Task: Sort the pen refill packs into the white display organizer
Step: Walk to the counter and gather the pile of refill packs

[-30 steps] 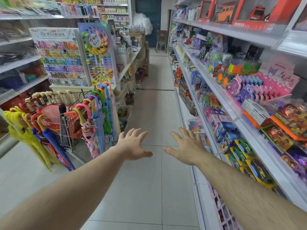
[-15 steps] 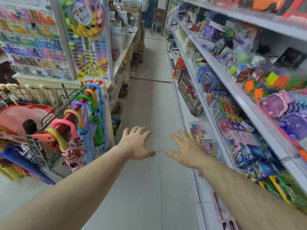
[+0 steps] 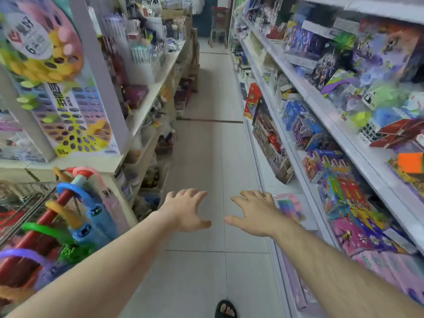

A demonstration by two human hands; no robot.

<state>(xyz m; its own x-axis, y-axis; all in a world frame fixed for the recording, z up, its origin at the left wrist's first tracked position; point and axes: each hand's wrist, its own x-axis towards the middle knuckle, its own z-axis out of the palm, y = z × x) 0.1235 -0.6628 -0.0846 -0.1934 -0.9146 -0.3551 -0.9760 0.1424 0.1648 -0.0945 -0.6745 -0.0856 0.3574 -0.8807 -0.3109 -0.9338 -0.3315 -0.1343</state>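
Walking the aisle: left hand (image 3: 185, 211) and right hand (image 3: 254, 213) spread, grasping nothing; next, find refill packs, perhaps shelf (image 3: 158, 72) at 11 o'clock.

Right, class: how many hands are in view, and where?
2. The left hand is over the aisle floor; the right hand is beside it, nearer the toy shelves. None seem hidden.

Person, head-camera view. Left hand (image 3: 187, 211): bare, no ring or watch visible. Right hand (image 3: 254, 213): bare, likewise unadorned. Both forearms: bare to the frame edge, no sleeves in view; right forearm shows fine hair. One foot (image 3: 226, 309): dark open-toed sandal, possibly a slide; partly cropped.
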